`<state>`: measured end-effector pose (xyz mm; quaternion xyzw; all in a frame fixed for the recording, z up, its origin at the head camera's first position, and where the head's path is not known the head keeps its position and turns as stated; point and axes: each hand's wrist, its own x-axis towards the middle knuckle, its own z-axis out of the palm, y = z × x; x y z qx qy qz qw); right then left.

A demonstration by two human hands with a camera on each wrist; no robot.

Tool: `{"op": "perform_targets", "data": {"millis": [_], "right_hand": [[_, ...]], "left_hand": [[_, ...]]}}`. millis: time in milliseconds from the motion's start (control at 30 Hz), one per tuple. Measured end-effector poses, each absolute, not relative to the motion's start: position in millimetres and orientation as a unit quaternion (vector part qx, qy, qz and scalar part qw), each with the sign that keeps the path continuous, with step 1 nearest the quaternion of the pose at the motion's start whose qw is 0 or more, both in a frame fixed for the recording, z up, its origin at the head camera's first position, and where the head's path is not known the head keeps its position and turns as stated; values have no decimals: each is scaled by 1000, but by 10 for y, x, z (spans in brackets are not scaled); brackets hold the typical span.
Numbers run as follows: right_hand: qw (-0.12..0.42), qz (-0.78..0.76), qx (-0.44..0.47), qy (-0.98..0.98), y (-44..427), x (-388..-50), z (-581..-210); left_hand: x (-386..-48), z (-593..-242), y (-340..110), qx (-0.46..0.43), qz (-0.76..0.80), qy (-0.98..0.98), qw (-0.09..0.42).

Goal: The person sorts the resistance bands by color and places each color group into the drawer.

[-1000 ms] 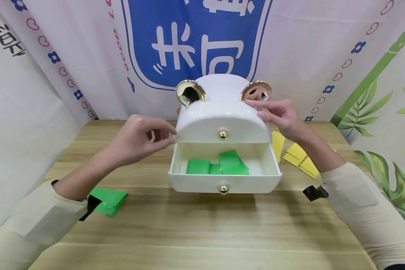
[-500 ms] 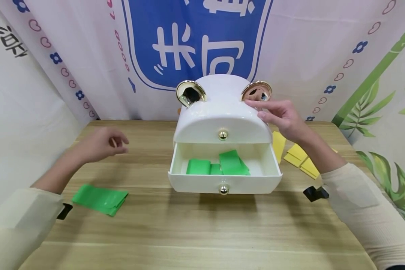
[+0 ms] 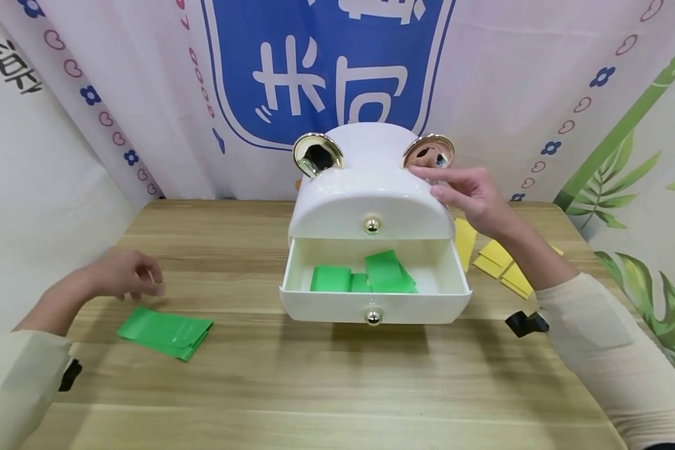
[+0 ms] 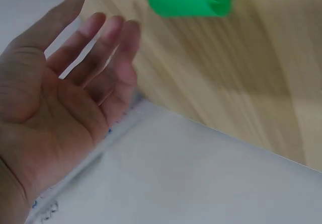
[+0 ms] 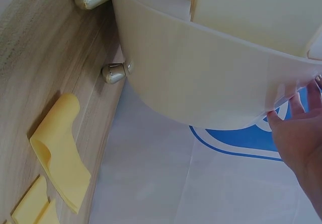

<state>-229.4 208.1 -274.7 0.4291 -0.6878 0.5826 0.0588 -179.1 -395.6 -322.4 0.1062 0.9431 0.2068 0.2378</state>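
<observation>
My left hand [image 3: 125,275] hovers at the left of the table, just behind a folded stack of green paper slips [image 3: 165,332]. Its fingers are loosely bent and hold nothing; the left wrist view shows the bare palm. A white storage box [image 3: 365,181] with two gold-rimmed ears stands at the back middle. Its lower drawer [image 3: 326,306] is pulled out, with several green slips [image 3: 385,272] lying inside. On the box's upper right side, below the ear, rest the thumb and fingertips of my right hand [image 3: 478,200].
Yellow folded slips [image 3: 494,257] lie on the table to the right of the box, partly behind the right forearm. A printed curtain [image 3: 500,81] hangs close behind the box. The upper drawer, with its gold knob [image 3: 372,225], is closed.
My left hand has moved from the box's left side out to the left and down toward the green stack, uncovering it. The right hand has stayed on the box.
</observation>
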Motion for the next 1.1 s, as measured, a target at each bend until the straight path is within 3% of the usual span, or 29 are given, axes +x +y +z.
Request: {"op": "perform_targets", "data": {"millis": [167,600,1100], "right_hand": [[61,578,425,-694,2079,-2292,-2743],[58,577,425,-695,2075,-2268,-2720],[56,579,421,-696,2068,-2261,-2707]], "left_hand": [[-1716,-3293,-4096,65,243,917,308],[-1680,-3379,-4219,13,293,881,371],[-1779,-3258,-4072,32,297,887,353]]}}
